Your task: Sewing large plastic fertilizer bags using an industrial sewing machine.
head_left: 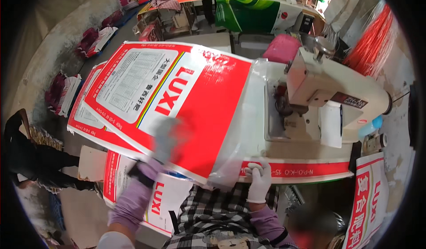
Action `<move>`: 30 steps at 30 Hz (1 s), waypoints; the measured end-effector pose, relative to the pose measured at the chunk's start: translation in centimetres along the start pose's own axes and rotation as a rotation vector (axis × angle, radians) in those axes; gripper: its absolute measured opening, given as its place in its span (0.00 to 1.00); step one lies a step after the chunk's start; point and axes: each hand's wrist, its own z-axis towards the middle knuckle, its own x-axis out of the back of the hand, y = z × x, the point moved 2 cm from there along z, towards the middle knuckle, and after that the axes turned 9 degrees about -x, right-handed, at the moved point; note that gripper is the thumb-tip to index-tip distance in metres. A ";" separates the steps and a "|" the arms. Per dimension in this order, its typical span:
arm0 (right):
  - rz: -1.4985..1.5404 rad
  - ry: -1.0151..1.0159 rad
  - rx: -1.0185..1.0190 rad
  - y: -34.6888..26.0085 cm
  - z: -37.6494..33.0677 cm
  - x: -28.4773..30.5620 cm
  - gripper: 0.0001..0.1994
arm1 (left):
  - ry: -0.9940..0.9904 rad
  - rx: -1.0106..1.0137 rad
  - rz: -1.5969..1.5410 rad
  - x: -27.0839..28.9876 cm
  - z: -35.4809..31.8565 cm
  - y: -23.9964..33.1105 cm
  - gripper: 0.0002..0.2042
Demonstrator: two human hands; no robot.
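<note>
Patchy old wall point(49, 56) off to the left, a person point(37, 164) in dark clothes standing on that side, and a bench point(306, 151) with a pale sewing machine point(355, 93) on its right half. Pretty cluttered spot tbh.

Left arm comes up from the bottom edge, slanting up and to the right, purple sleeve point(133, 200) with a black band near the wrist. Its grip point(166, 140), in a grey glove, is over the lower part of the sack point(213, 102), but it's so blurred I can't tell if the fingers are together or apart. Right arm is shorter in view, bent in close to the body. Right grip point(259, 180), white glove, is up at the bench's front edge by a red strip point(301, 169), fingers bent; can't tell if they're clamped on anything.

Sack's lying flat and skewed left of the machine, overlapping another sack point(84, 116). Red and white, shiny near the top, with a printed white panel, a thin multicolour stripe and clear plastic point(246, 124) along its right side.
</note>
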 end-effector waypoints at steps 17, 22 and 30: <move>-0.880 -0.560 0.315 -6.5 4.1 -8.2 0.14 | -0.289 0.225 -0.523 -6.0 0.0 8.9 0.07; -0.262 -0.503 -0.106 -4.2 2.7 -10.0 0.20 | -0.172 0.388 -0.754 -4.8 -0.4 8.2 0.06; -0.947 0.156 0.772 -4.2 3.2 -5.5 0.12 | 0.065 0.256 -0.807 -2.3 -0.7 7.9 0.09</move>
